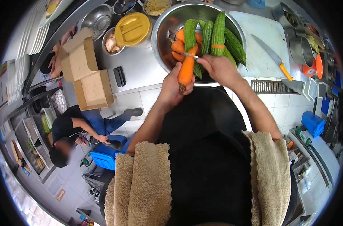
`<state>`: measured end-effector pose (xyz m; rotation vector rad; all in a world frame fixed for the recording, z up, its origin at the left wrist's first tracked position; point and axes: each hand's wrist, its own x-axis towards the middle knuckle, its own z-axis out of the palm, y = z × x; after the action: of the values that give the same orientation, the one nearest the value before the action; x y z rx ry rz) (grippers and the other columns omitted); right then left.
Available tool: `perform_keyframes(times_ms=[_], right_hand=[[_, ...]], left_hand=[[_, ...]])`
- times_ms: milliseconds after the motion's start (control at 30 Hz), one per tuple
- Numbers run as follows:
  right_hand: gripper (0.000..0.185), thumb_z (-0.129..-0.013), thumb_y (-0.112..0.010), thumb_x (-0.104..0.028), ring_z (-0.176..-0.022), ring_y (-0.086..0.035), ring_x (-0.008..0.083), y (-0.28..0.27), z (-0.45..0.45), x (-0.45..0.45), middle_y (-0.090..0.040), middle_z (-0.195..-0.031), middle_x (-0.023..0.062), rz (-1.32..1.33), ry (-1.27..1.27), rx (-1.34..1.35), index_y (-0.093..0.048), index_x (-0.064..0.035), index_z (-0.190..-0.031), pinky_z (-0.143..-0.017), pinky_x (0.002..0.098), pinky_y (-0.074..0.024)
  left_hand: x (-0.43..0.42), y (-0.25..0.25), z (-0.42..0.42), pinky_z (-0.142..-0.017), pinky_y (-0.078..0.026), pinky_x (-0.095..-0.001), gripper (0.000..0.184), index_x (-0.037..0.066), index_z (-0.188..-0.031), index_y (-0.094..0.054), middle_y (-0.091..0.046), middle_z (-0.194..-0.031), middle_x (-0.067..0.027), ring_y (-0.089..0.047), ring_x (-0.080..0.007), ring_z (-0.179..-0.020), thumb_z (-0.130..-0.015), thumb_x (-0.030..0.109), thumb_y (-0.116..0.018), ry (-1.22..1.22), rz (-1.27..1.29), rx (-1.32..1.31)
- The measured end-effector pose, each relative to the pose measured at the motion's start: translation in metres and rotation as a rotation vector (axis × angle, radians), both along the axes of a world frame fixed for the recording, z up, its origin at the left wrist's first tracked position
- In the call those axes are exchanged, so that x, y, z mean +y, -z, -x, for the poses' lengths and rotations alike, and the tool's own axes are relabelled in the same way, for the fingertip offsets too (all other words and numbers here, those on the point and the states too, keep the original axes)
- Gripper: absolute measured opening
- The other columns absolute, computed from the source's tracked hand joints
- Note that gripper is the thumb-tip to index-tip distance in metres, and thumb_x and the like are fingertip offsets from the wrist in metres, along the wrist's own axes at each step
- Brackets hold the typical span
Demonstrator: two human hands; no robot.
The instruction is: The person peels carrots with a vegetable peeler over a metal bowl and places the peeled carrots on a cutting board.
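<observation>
My left hand point(172, 86) is wrapped round the thick end of an orange carrot point(186, 71), which points up and away over the near rim of a large steel bowl point(159, 51). My right hand point(221, 70) grips a metal peeler point(191, 55), its blade lying across the carrot's upper part. The peeler's handle is mostly hidden in the fingers. Inside the bowl lie several more carrots point(177, 46) and several long green bumpy gourds point(218, 32), seemingly bitter melons. One gourd has an orange band or strip point(217, 46) across it.
Right of the bowl, a knife point(271, 52) with a yellow handle rests on a white cutting board point(250, 22). To the left are a yellow lid point(133, 29), a bowl of pale meat point(112, 44), a black object point(119, 76) and an open cardboard box point(90, 90). A person point(71, 126) sits low at left.
</observation>
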<state>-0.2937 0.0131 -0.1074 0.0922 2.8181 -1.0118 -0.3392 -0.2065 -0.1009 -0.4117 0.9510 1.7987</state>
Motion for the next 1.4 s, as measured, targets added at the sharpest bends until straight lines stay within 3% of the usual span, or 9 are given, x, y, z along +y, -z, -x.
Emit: perform_keyframes(times_ms=[200, 267, 467, 667, 867, 1033, 1233, 1267, 1400], right_hand=[[0.055, -0.113, -0.050, -0.048, -0.084, -0.069, 0.0503, 0.001, 0.012, 0.013, -0.070, -0.081, 0.0274, -0.169, 0.172, -0.112, -0.070, -0.0010, -0.094, -0.075, 0.0582, -0.0543], [0.053, -0.114, -0.050, -0.046, -0.087, -0.069, 0.0486, -0.004, 0.011, 0.013, -0.070, -0.085, 0.0283, -0.039, 0.213, -0.139, -0.068, 0.0004, -0.097, -0.076, 0.0547, -0.0532], [0.035, -0.112, -0.056, -0.036, -0.091, -0.069, 0.0454, -0.054, -0.015, -0.004, -0.072, -0.095, 0.0245, 0.381, 0.049, -0.218, -0.067, -0.0031, -0.105, -0.081, 0.0507, -0.0534], [0.026, -0.111, -0.059, -0.032, -0.097, -0.070, 0.0452, -0.057, -0.032, -0.019, -0.074, -0.104, 0.0218, 0.314, -0.200, -0.012, -0.068, -0.0081, -0.114, -0.081, 0.0534, -0.0543], [0.028, -0.112, -0.058, -0.032, -0.089, -0.066, 0.0490, -0.024, -0.015, 0.006, -0.069, -0.090, 0.0234, 0.116, 0.019, 0.020, -0.062, -0.0057, -0.104, -0.074, 0.0554, -0.0515], [0.038, -0.113, -0.054, -0.037, -0.087, -0.068, 0.0499, -0.009, 0.001, 0.022, -0.070, -0.085, 0.0276, -0.135, 0.146, -0.114, -0.065, -0.0010, -0.109, -0.074, 0.0583, -0.0500], [0.042, -0.115, -0.053, -0.038, -0.084, -0.067, 0.0480, -0.032, -0.014, 0.009, -0.068, -0.084, 0.0248, 0.249, 0.110, -0.148, -0.066, 0.0010, -0.104, -0.075, 0.0517, -0.0509], [0.040, -0.113, -0.054, -0.039, -0.090, -0.068, 0.0487, -0.036, -0.021, 0.003, -0.072, -0.093, 0.0248, 0.276, 0.044, -0.134, -0.070, -0.0028, -0.108, -0.081, 0.0532, -0.0539], [0.031, -0.110, -0.060, -0.037, -0.088, -0.070, 0.0442, -0.061, -0.028, -0.015, -0.074, -0.092, 0.0200, 0.310, -0.196, -0.105, -0.072, -0.0089, -0.111, -0.077, 0.0508, -0.0550]], left_hand=[[-0.015, -0.022, 0.000, -0.056, -0.046, -0.0330, 0.051, 0.002, -0.120, -0.058, -0.065, -0.088, -0.0135, -0.057, -0.0198, -0.063, -0.119, 0.045, -0.031, 0.063, -0.077, 0.038], [-0.001, -0.033, -0.002, -0.060, -0.050, -0.0341, 0.050, 0.001, -0.123, -0.058, -0.067, -0.090, -0.0140, -0.061, -0.0210, -0.067, -0.119, 0.044, -0.032, -0.012, 0.068, 0.057], [-0.012, 0.024, 0.010, -0.075, -0.054, -0.0402, 0.049, 0.004, -0.131, -0.060, -0.070, -0.105, -0.0132, -0.065, -0.0244, -0.084, -0.117, 0.045, -0.039, -0.024, -0.143, -0.021], [0.011, -0.008, 0.005, -0.070, -0.051, -0.0373, 0.040, 0.004, -0.125, -0.061, -0.069, -0.099, -0.0125, -0.064, -0.0236, -0.081, -0.115, 0.041, -0.047, -0.229, -0.015, -0.042], [-0.002, 0.009, -0.003, -0.062, -0.046, -0.0345, 0.044, 0.002, -0.127, -0.056, -0.065, -0.092, -0.0141, -0.058, -0.0213, -0.072, -0.118, 0.040, -0.036, -0.095, -0.167, -0.048], [-0.010, -0.005, -0.006, -0.063, -0.045, -0.0337, 0.046, 0.002, -0.127, -0.056, -0.064, -0.091, -0.0143, -0.055, -0.0210, -0.071, -0.119, 0.041, -0.033, -0.004, -0.156, 0.026], [-0.005, -0.001, -0.002, -0.067, -0.047, -0.0344, 0.044, 0.003, -0.128, -0.057, -0.065, -0.097, -0.0118, -0.057, -0.0204, -0.077, -0.118, 0.043, -0.040, -0.098, -0.073, -0.043], [-0.004, 0.002, -0.003, -0.068, -0.047, -0.0346, 0.044, 0.004, -0.128, -0.057, -0.065, -0.099, -0.0114, -0.058, -0.0203, -0.078, -0.117, 0.043, -0.041, -0.105, -0.074, -0.055], [0.009, -0.012, -0.002, -0.069, -0.047, -0.0346, 0.044, 0.004, -0.130, -0.057, -0.066, -0.100, -0.0113, -0.058, -0.0210, -0.078, -0.117, 0.044, -0.043, -0.165, 0.026, -0.080]])
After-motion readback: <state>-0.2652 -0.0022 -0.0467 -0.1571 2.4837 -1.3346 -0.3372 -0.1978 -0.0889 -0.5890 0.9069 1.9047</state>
